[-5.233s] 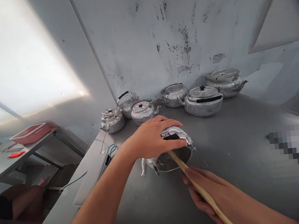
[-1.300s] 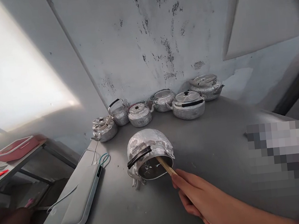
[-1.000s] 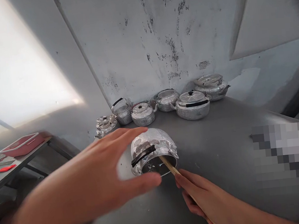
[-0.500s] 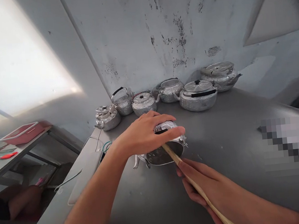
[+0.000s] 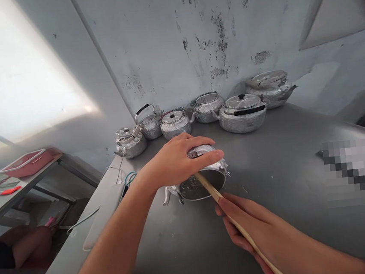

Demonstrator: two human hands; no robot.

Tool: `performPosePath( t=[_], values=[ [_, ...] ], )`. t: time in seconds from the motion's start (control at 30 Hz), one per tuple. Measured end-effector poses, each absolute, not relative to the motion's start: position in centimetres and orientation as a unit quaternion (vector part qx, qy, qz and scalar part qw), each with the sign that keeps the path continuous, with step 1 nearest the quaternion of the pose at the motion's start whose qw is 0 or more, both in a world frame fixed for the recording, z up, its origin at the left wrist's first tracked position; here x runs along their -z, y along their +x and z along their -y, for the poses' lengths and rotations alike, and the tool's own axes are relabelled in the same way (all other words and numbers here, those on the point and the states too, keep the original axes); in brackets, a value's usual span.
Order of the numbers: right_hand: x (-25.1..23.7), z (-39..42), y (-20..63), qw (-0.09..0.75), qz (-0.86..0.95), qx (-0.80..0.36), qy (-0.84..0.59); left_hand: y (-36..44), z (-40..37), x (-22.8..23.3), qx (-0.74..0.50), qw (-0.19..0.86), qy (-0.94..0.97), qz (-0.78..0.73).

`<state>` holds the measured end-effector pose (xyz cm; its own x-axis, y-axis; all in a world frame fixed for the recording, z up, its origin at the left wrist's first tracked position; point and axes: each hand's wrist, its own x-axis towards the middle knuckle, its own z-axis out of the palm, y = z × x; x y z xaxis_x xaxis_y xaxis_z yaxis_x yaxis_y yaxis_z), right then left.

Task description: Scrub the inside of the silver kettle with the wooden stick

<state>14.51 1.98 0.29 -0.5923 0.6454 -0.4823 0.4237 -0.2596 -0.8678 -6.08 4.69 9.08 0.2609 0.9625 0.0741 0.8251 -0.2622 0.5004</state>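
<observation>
A small dented aluminium kettle [image 5: 217, 167] lies tipped on its side in front of me, its round opening turned toward me and its spout to the left. My left hand [image 5: 178, 161] grips it from above, thumb and fingers apart across its body. My right hand [image 5: 247, 219] is closed around a pale wooden stick [image 5: 209, 185]. The far end of the stick reaches in at the kettle's mouth, and its tip is hidden under my left hand. The near end runs out at the bottom of the view.
Several aluminium kettles, among them a wide lidded one [image 5: 242, 116], line the wall [image 5: 161, 48] behind the grey table [image 5: 174, 250]. To the left are a pale flat case [image 5: 105, 220] with cables and a side table with a pink basket [image 5: 31, 162]. A seated person's legs [image 5: 28, 246] show below.
The kettle has turned slightly under my left hand; the black piece seen between thumb and fingers no longer shows. The stick has shifted only a little. The view has tilted slightly.
</observation>
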Motion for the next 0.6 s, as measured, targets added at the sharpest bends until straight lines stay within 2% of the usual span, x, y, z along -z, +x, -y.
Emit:
performPosePath(
  t=[0.2, 0.3, 0.43, 0.6],
  values=[
    [-0.33, -2.28, 14.62, 0.069, 0.596, -0.661, -0.450, -6.07, -4.74, -9.05, -0.185, 0.187, 0.769, -0.582],
    [-0.30, -2.49, 14.74, 0.098, 0.604, -0.659, -0.438, -6.09, -4.76, -9.07, -0.185, 0.189, 0.770, -0.581],
    [-0.43, -2.43, 14.85, 0.062, 0.600, -0.657, -0.452, -6.11, -4.75, -9.09, -0.185, 0.190, 0.766, -0.585],
    [-0.78, -2.04, 14.68, 0.075, 0.607, -0.652, -0.448, -6.03, -4.67, -9.20, -0.188, 0.190, 0.763, -0.588]
  ],
)
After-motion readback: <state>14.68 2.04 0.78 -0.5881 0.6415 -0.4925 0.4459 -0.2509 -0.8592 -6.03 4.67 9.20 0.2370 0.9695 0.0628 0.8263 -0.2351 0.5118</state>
